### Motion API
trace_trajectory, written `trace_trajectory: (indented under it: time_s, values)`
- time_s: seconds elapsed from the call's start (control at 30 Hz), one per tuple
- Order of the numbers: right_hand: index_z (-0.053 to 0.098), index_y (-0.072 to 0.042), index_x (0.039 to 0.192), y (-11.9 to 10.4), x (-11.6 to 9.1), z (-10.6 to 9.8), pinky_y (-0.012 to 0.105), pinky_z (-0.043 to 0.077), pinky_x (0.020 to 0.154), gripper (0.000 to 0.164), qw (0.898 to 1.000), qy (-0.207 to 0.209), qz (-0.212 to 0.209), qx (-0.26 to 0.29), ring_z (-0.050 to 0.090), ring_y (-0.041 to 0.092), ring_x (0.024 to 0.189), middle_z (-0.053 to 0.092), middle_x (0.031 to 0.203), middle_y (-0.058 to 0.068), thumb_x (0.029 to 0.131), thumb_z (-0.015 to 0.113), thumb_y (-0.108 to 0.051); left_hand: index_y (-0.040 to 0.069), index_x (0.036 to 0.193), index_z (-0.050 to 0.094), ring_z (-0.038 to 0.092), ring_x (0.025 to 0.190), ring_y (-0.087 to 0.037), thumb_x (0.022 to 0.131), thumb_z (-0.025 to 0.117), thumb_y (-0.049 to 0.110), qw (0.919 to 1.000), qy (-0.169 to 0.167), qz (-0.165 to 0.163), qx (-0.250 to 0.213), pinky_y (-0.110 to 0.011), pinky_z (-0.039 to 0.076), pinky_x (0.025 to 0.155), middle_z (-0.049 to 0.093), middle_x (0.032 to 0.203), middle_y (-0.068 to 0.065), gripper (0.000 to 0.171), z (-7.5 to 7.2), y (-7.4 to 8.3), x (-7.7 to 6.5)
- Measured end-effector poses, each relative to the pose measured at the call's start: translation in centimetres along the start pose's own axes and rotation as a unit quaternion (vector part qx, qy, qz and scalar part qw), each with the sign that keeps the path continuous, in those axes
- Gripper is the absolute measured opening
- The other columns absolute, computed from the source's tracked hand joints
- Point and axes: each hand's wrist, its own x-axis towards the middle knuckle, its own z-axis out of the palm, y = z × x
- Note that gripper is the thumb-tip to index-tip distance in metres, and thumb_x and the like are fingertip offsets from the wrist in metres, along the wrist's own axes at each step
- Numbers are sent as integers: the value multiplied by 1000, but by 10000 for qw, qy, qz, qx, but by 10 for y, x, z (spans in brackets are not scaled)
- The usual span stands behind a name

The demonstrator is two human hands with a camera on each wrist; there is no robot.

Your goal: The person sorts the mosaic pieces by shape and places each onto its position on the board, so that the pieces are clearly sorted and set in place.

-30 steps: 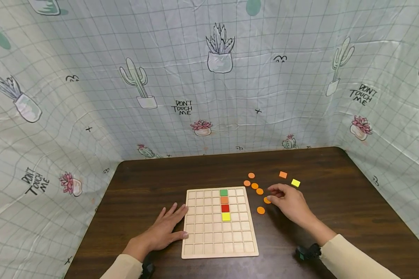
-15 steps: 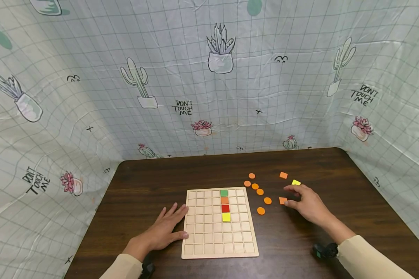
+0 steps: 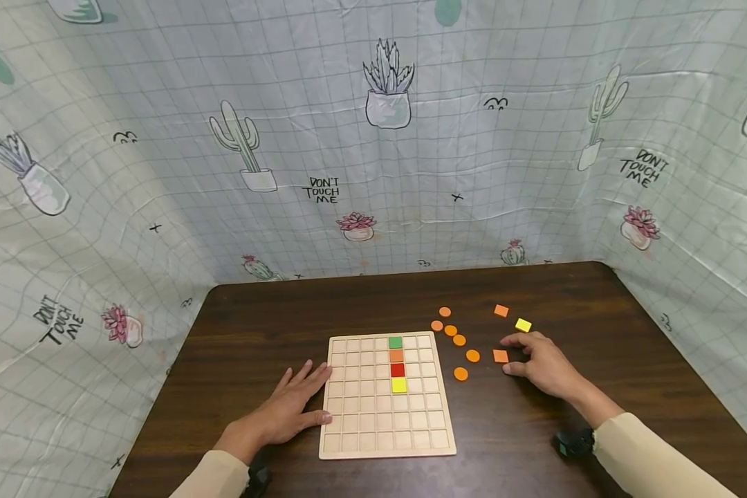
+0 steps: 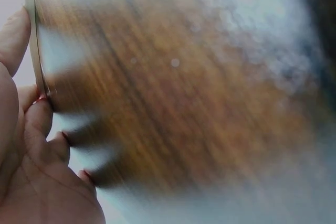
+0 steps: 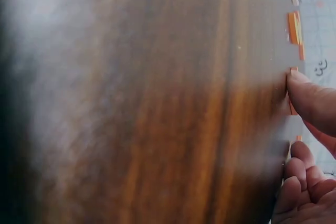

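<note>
A pale wooden grid board (image 3: 355,443) lies on the dark table, with green (image 3: 395,342), orange (image 3: 396,355), red (image 3: 398,370) and yellow (image 3: 399,385) square tiles in one column of cells. My left hand (image 3: 289,408) lies spread at its left edge, thumb and fingertips on the rim; the left wrist view shows the same hand (image 4: 42,150) along the board's side. To the right of the board, my right hand (image 3: 544,366) has its thumb and index finger apart on either side of an orange square tile (image 3: 501,355). In the right wrist view the other fingers (image 5: 296,171) are bent.
Several orange discs (image 3: 459,340) are scattered between the board and my right hand. Farther back lie another orange square tile (image 3: 501,310) and a yellow one (image 3: 523,325). A patterned curtain (image 3: 324,138) hangs behind the table (image 3: 274,311) and along its sides.
My right hand has moved right, away from an orange disc, to the orange square tile that it covered before; its thumb no longer overlaps that tile. The left hand stays on the board.
</note>
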Motion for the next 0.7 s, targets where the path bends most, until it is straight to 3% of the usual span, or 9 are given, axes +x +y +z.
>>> trace_trajectory:
  time_s: [0.2,0.43,0.7]
  values:
    - [72,-5,129,-2,5,4,57,52,92,42,10000,-13,-46,-17,58,40,111,61,128,23,93,83,-22,9,169,26,4,164,-42,102,68,43,10000,23,-27,-58,-68,-7,128,20,176,-13,86,-2,-3,-3]
    - [71,-2,130,-3,5,4,60,52,93,42,9999,-86,-62,49,58,45,112,58,132,29,93,83,-19,10,169,25,4,164,-41,102,68,44,10000,33,4,-35,-68,-7,128,20,176,-12,86,-4,-4,-3]
    - [71,-2,130,0,5,0,54,51,91,41,9999,-100,16,118,57,41,110,58,133,29,94,81,-20,10,169,26,4,164,-41,102,68,44,10000,38,59,22,-68,-7,128,20,176,-11,87,0,-2,0]
